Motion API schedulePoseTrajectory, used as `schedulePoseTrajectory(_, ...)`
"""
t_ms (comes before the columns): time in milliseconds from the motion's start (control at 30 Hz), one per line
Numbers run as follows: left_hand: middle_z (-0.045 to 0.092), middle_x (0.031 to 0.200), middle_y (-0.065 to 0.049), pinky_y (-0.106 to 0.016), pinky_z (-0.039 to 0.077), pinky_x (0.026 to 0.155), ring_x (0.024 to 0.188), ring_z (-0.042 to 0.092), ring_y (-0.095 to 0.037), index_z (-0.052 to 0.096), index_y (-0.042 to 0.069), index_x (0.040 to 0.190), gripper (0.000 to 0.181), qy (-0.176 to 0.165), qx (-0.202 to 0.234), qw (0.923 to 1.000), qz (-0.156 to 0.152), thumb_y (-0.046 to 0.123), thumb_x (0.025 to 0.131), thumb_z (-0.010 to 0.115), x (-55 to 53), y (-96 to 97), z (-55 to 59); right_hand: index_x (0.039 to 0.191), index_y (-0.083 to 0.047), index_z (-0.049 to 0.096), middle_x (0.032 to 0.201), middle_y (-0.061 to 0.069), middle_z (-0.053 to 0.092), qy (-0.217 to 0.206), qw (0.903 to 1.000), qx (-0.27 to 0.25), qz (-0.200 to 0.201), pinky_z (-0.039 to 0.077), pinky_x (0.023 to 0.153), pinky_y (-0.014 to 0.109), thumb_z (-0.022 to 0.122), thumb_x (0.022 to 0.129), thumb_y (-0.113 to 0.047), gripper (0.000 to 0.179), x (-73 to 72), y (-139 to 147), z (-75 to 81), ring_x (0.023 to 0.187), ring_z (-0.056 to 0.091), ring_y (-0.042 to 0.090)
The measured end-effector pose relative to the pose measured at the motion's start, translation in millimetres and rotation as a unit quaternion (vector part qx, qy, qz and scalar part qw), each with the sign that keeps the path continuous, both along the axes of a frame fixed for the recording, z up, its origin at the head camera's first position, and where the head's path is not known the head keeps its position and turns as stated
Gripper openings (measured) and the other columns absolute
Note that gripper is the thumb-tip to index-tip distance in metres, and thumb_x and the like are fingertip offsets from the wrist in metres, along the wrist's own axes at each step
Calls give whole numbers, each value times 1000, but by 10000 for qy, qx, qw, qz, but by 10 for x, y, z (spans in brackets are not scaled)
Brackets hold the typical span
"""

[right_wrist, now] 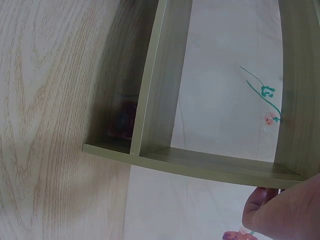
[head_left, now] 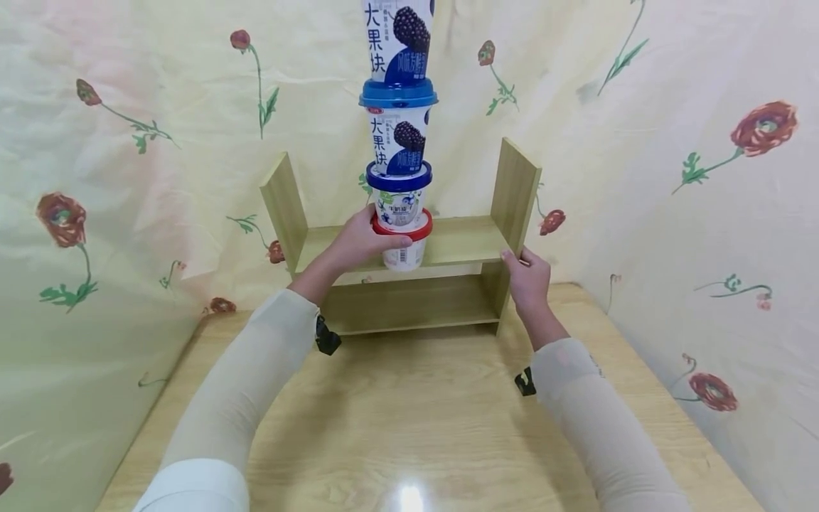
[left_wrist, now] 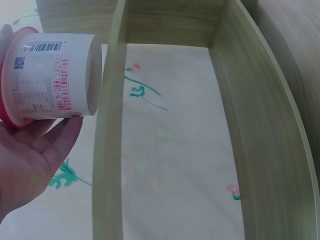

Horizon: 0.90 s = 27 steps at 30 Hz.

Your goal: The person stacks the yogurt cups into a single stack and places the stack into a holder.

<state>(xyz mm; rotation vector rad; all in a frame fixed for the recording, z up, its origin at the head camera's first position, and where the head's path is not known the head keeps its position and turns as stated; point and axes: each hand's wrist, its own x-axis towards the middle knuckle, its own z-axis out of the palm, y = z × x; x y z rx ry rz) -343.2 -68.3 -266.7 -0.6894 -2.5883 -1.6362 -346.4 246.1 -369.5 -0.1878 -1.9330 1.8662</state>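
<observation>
My left hand [head_left: 365, 240] grips the bottom of a tall stack of lidded cups, its fingers around a white red-lidded cup [head_left: 404, 256]. Above it sits a smaller-looking white cup with a dark blue lid [head_left: 398, 206]. Then comes a blackberry yogurt cup [head_left: 399, 142] with a bright blue lid, topped by another blackberry yogurt cup [head_left: 397, 43] cut off by the frame. In the head view the stack overlaps the upper board of a wooden shelf [head_left: 463, 238]. My right hand [head_left: 530, 279] holds the shelf's right side panel, thumb at its front edge.
The shelf stands at the back of a wooden table [head_left: 409, 405], against a flower-printed cloth [head_left: 192, 85]. A lower board [head_left: 409, 306] runs beneath the upper one. Cloth also hangs along both sides. In the right wrist view a dim reddish patch [right_wrist: 124, 120] shows in the lowest compartment.
</observation>
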Motion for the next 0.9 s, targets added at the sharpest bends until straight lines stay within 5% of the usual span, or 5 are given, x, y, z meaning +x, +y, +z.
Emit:
schedulePoseTrajectory(633, 55, 140, 0, -46, 44, 107, 125, 54, -21, 39, 19, 149, 83, -73, 319, 9995, -52, 38, 82, 85, -229, 47, -139, 138, -4, 59, 131, 22, 63, -160, 9999, -9, -20, 50, 101, 42, 67, 97, -23, 45, 70, 8, -14, 103, 63, 17)
schedulePoseTrajectory(900, 50, 145, -3, -47, 41, 110, 130, 51, -24, 33, 20, 153, 84, -49, 714, 9974, -12, 32, 86, 82, -321, 56, -176, 139, -4, 58, 133, 21, 62, -93, 9999, 90, 10, 51, 99, 38, 67, 98, -23, 47, 68, -19, 10, 106, 62, 20)
